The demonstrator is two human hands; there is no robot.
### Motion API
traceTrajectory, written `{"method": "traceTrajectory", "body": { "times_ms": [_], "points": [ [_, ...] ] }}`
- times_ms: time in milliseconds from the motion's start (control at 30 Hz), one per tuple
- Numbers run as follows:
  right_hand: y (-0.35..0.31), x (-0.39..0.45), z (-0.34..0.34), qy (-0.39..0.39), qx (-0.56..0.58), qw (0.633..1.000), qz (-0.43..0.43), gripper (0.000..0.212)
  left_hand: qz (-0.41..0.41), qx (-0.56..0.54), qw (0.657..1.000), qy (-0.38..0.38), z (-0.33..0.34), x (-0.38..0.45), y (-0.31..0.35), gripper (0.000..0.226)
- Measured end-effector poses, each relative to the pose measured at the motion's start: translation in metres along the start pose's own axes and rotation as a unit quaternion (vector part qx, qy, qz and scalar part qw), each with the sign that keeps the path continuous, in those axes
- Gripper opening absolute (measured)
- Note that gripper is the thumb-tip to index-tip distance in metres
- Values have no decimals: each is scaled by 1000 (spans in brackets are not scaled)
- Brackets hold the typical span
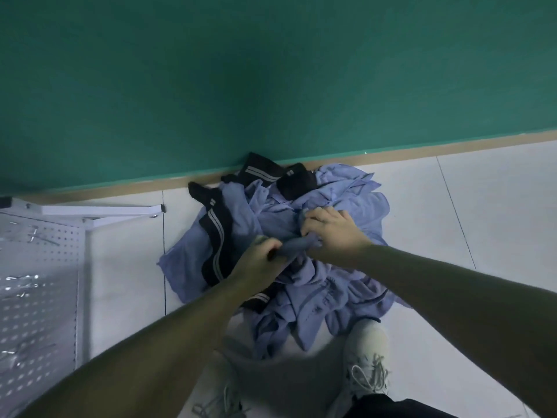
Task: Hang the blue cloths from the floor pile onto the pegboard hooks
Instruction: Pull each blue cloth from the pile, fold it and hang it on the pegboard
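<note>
The head view looks down on a heap of soft blue cloths (301,236) mixed with black striped fabric pieces (217,236), lying on the pale tiled floor (467,206) against the tan skirting board (422,147) of a green wall (271,70). Both bare arms reach into the heap: the left hand (256,260) has its fingers curled round a bunched, twisted blue cloth strand (294,247), and the right hand (331,233), just beside it, grips the other end of the same bunch with bent fingers. At the left edge stands a white perforated metal pegboard (39,282) with thin metal hooks (36,236) and a white frame foot (99,210). A white laced sneaker (366,360) touches the heap's near edge
</note>
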State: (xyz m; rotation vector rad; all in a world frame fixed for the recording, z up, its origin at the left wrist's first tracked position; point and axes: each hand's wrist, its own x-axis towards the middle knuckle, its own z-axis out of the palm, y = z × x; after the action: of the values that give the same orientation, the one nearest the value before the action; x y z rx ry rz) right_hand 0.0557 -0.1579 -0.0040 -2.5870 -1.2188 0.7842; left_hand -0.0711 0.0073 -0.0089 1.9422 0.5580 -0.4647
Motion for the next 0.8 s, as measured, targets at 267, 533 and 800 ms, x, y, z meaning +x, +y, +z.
{"method": "traceTrajectory", "body": {
  "times_ms": [267, 533, 800],
  "points": [
    [-37, -34, -92, 15, 177, 984, -11, 28, 53, 8, 998, 22, -40, -33, 60, 7],
    [-88, -94, -191, 23, 190, 981, -17, 38, 150, -83, 983, 68, -93, -120, 136, 13],
    [-132, -176, -280, 28, 58, 998, -21, 27, 223, -10, 969, 103, -133, -208, 203, 14]
  ]
}}
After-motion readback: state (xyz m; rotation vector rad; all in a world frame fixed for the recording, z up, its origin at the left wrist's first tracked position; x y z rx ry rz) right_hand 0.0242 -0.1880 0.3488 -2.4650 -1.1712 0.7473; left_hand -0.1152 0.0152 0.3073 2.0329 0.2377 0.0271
